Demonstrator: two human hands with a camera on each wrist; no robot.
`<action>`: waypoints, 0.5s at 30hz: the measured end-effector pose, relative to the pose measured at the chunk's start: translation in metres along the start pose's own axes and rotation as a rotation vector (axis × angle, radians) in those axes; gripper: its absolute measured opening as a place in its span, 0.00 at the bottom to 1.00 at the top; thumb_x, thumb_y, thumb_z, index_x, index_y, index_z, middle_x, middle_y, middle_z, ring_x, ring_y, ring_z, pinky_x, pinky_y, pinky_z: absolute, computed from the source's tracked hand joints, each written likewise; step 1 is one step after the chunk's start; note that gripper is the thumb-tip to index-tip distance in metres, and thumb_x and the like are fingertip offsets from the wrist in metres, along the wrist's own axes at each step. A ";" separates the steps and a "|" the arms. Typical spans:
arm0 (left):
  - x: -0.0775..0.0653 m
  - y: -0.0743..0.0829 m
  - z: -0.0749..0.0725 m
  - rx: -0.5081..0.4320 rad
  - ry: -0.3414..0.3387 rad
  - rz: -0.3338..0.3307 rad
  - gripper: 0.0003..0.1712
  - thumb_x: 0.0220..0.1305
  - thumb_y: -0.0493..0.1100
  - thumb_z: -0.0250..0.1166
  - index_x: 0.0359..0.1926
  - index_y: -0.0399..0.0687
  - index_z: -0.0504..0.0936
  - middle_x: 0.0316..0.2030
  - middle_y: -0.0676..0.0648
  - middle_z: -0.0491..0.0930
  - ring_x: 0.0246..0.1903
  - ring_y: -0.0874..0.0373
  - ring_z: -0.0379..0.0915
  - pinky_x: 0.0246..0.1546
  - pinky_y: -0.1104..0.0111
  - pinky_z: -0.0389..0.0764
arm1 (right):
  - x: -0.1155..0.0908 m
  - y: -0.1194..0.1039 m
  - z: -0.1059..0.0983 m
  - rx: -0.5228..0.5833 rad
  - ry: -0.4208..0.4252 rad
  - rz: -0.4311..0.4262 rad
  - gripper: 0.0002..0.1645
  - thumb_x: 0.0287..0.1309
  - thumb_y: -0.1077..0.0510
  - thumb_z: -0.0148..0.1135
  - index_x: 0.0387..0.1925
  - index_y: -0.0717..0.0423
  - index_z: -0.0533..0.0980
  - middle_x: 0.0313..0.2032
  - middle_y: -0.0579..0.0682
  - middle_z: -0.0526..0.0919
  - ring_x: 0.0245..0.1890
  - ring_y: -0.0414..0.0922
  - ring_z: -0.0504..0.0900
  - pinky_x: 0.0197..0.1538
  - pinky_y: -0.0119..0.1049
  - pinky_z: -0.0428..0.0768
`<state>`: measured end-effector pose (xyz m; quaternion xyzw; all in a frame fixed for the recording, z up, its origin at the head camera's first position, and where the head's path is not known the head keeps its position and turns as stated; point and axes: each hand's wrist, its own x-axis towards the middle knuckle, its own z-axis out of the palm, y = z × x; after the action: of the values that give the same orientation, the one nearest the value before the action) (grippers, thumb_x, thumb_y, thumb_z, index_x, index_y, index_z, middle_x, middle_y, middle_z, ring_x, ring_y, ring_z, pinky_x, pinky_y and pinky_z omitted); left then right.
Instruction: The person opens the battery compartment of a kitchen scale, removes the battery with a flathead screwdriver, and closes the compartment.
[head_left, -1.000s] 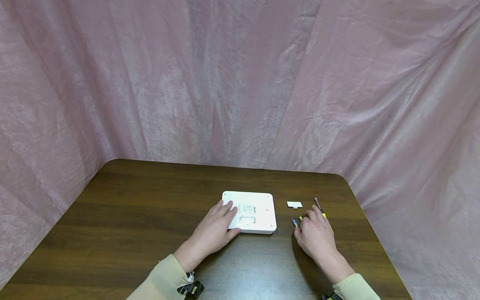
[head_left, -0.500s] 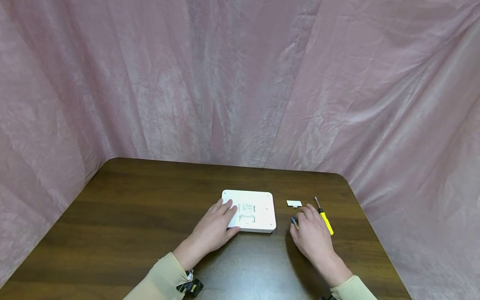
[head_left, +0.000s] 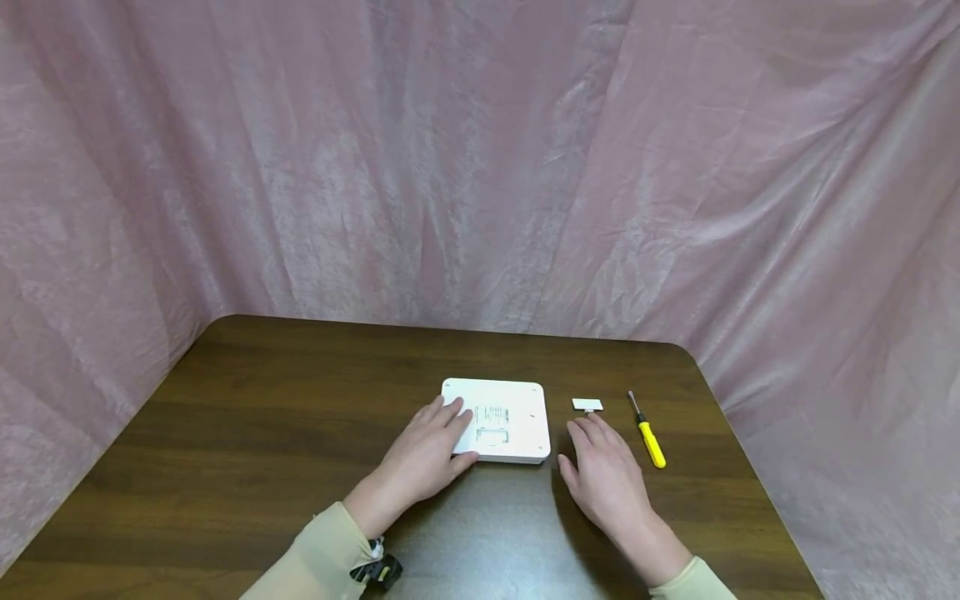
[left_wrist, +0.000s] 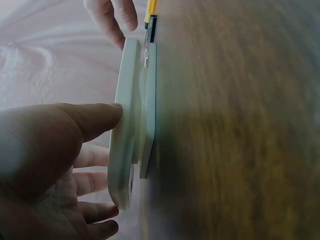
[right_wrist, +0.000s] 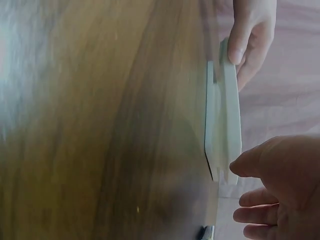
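Observation:
A flat white device (head_left: 510, 408), which looks like a digital scale, lies underside up with a printed label and an uncovered battery compartment (head_left: 492, 437). My left hand (head_left: 420, 458) rests on its left part, fingers spread over the top and thumb at the near edge. To the right of the device, my right hand (head_left: 606, 479) hovers low over the table, fingers loosely bent and thumb apart; I see nothing in its grasp. A small white battery cover (head_left: 587, 405) lies just beyond its fingertips. The batteries seen earlier are hidden in the head view.
A screwdriver (head_left: 651, 442) with a yellow handle lies right of my right hand, its tip pointing away. The brown wooden table (head_left: 300, 400) has rounded far corners. Pink curtains (head_left: 450, 167) hang behind it and at the sides.
My right hand has moved left from beside the screwdriver, uncovering its handle. The batteries near its fingers have gone out of sight. My left hand and the scale stay in place.

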<state>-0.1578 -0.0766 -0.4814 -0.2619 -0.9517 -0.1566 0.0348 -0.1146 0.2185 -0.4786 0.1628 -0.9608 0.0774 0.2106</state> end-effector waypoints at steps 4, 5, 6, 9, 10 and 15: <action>0.001 -0.001 -0.001 0.010 0.010 0.015 0.37 0.78 0.57 0.72 0.76 0.39 0.79 0.78 0.34 0.70 0.79 0.30 0.61 0.79 0.39 0.64 | 0.000 -0.006 0.001 0.011 0.000 -0.022 0.31 0.63 0.57 0.80 0.61 0.70 0.82 0.59 0.64 0.86 0.67 0.65 0.81 0.71 0.60 0.78; 0.001 -0.002 -0.001 0.013 0.013 0.019 0.37 0.77 0.57 0.72 0.75 0.39 0.79 0.78 0.34 0.71 0.79 0.29 0.61 0.79 0.39 0.64 | 0.000 -0.006 0.001 0.014 0.001 -0.025 0.31 0.63 0.57 0.80 0.61 0.70 0.82 0.59 0.64 0.86 0.67 0.65 0.81 0.71 0.60 0.78; 0.000 -0.002 -0.001 0.013 0.017 0.023 0.37 0.77 0.57 0.72 0.75 0.39 0.79 0.78 0.34 0.71 0.79 0.29 0.62 0.79 0.38 0.64 | 0.000 -0.007 0.001 0.018 0.000 -0.028 0.31 0.63 0.57 0.80 0.62 0.70 0.82 0.59 0.64 0.86 0.67 0.64 0.81 0.71 0.60 0.78; 0.001 -0.002 -0.002 0.019 0.018 0.031 0.37 0.77 0.57 0.73 0.75 0.38 0.79 0.77 0.33 0.71 0.78 0.29 0.62 0.78 0.38 0.65 | 0.000 -0.009 0.001 0.028 -0.007 -0.031 0.31 0.63 0.57 0.81 0.63 0.69 0.82 0.59 0.63 0.86 0.66 0.64 0.81 0.72 0.60 0.77; 0.001 -0.002 -0.002 0.020 0.017 0.032 0.37 0.77 0.57 0.72 0.75 0.38 0.79 0.77 0.33 0.71 0.78 0.29 0.62 0.78 0.38 0.65 | 0.000 -0.010 0.001 0.032 -0.012 -0.030 0.32 0.63 0.57 0.81 0.63 0.69 0.82 0.59 0.63 0.86 0.67 0.64 0.81 0.73 0.60 0.77; 0.002 -0.001 -0.004 0.018 0.007 0.031 0.37 0.77 0.57 0.72 0.75 0.39 0.79 0.78 0.33 0.71 0.79 0.30 0.61 0.79 0.38 0.65 | 0.000 -0.009 0.000 0.036 -0.007 -0.042 0.32 0.63 0.56 0.81 0.63 0.69 0.82 0.59 0.63 0.86 0.66 0.64 0.81 0.72 0.60 0.78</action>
<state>-0.1601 -0.0780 -0.4779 -0.2756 -0.9488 -0.1484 0.0429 -0.1117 0.2097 -0.4778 0.1869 -0.9564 0.0898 0.2057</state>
